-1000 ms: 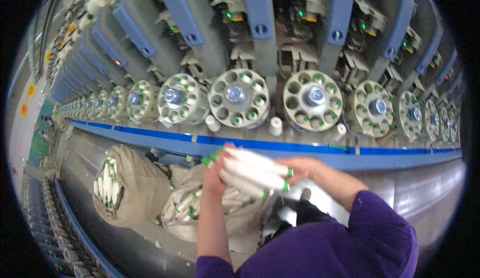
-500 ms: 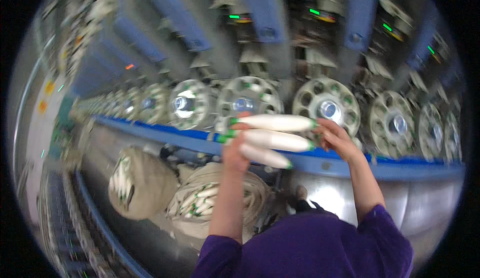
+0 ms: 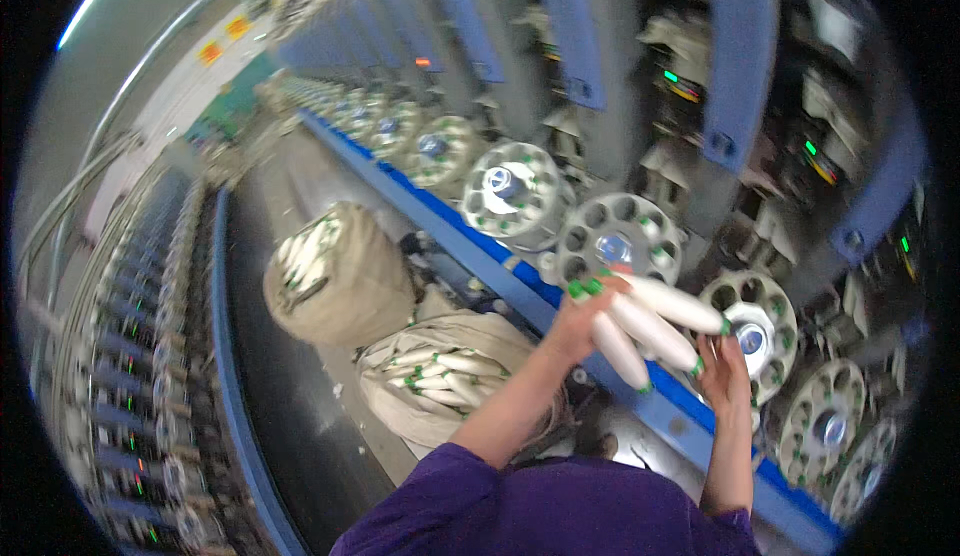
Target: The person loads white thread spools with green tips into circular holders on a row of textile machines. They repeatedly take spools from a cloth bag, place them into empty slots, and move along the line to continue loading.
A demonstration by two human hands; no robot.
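My left hand [image 3: 578, 324] is closed round the green ends of three white yarn bobbins. The upper bobbin [image 3: 672, 301], the middle bobbin [image 3: 652, 331] and the lower bobbin [image 3: 620, 351] fan out toward the lower right. My right hand [image 3: 727, 371] is at the green tips of the upper and middle bobbins, its fingers bent together; whatever they pinch is too small to make out. Behind the bobbins stand round magazines with pockets: one [image 3: 575, 246] beyond my left hand, another [image 3: 785, 356] just beyond my right hand.
Below left, an open cloth sack [image 3: 385, 396] holds many white bobbins, and a second full sack [image 3: 370, 296] stands behind it. A blue rail [image 3: 430, 218] runs along the row of winding units. Across the dark aisle floor [image 3: 290, 396] is another machine row [image 3: 140, 396].
The view has turned, so the machine row now slants down to the right. The three bobbins have tilted downward at their right ends, still in my left hand. My right hand stays at their tips.
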